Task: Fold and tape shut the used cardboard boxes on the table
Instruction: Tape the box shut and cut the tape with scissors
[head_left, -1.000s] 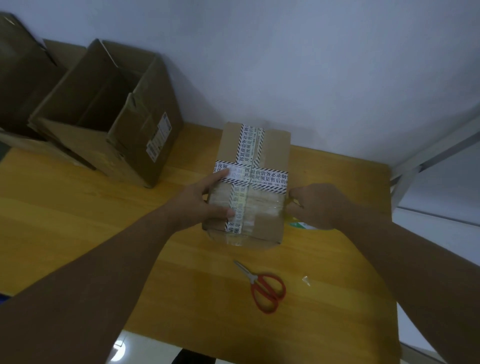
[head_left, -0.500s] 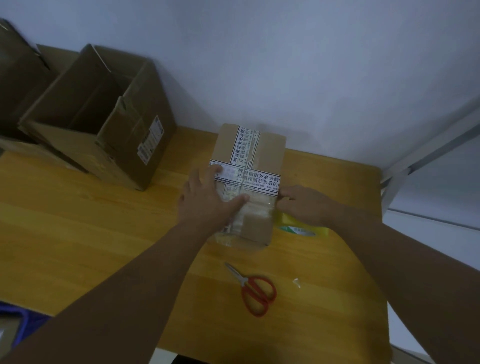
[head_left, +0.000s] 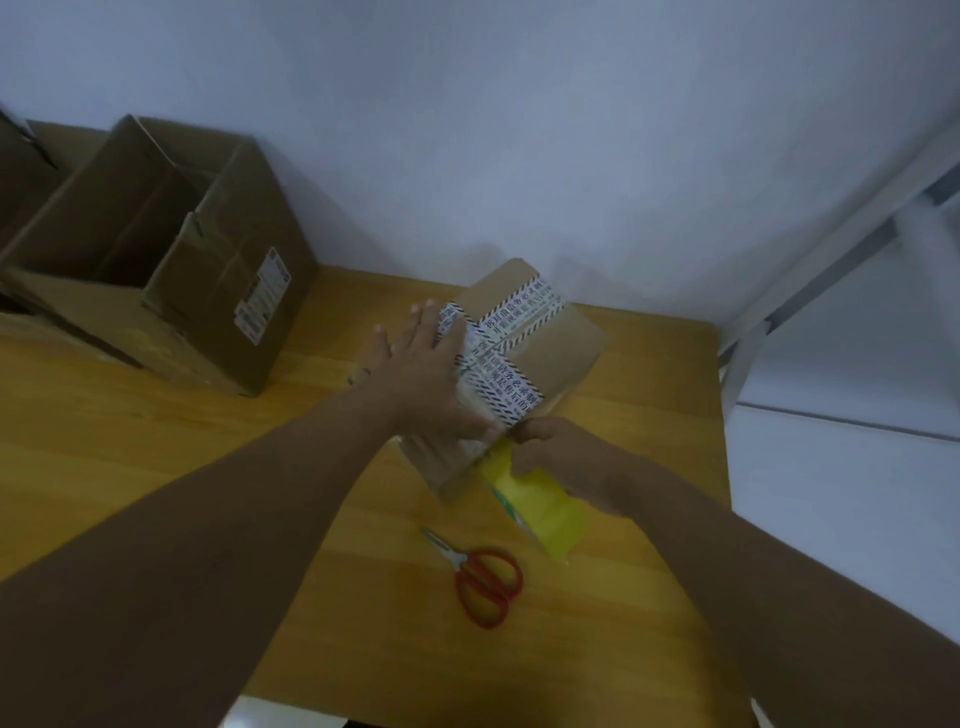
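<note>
Now, small box (head_left: 561, 343) askew on the worktop (head_left: 156, 441).
Left grip (head_left: 426, 374) lies flat on its top, fingers spread straight; right grip (head_left: 566, 462) curls round the yellow tape roll (head_left: 540, 499) at the box's near corner, scissors (head_left: 483, 582) nearby.

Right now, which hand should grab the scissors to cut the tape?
Left, probably. The left hand lies flat and open on the taped box, holding nothing. The right hand grips the yellow tape roll at the box's near edge, so it's busy, though the scissors lie nearer it.
</note>
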